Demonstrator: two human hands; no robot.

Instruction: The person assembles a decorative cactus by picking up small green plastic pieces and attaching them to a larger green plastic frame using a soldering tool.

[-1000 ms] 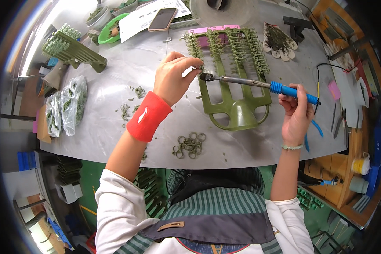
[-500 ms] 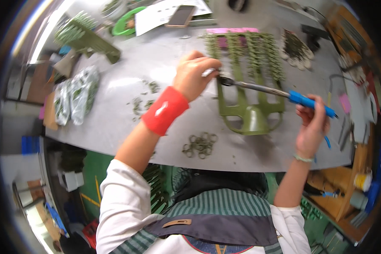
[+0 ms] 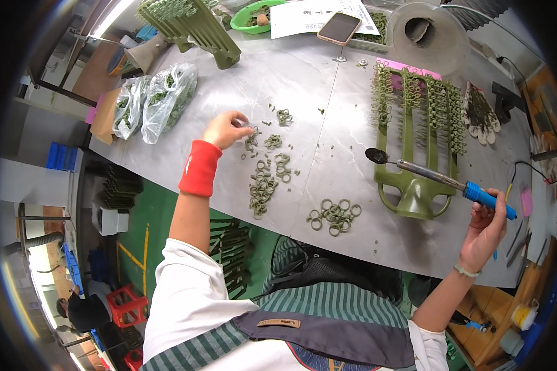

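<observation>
My left hand, below a red wristband, pinches a small green ring at the edge of a loose scatter of green rings. In my right hand is a soldering iron with a blue handle, a metal shaft and a dark, rounded, flattened tip. That tip hovers by the left edge of an olive-green plastic frame, which lies on the table with long parallel bars. Rows of small green ring pieces stand along its bars. Another cluster of green rings lies near the table's front edge.
Clear bags of green parts lie at left. Behind them stands another green frame. A phone rests on papers beside a green bowl. A glove lies right of the frame; a duct opening is behind.
My left hand has moved left from the frame and the iron's tip to the scattered rings. My right hand still holds the iron, and the view has shifted.
</observation>
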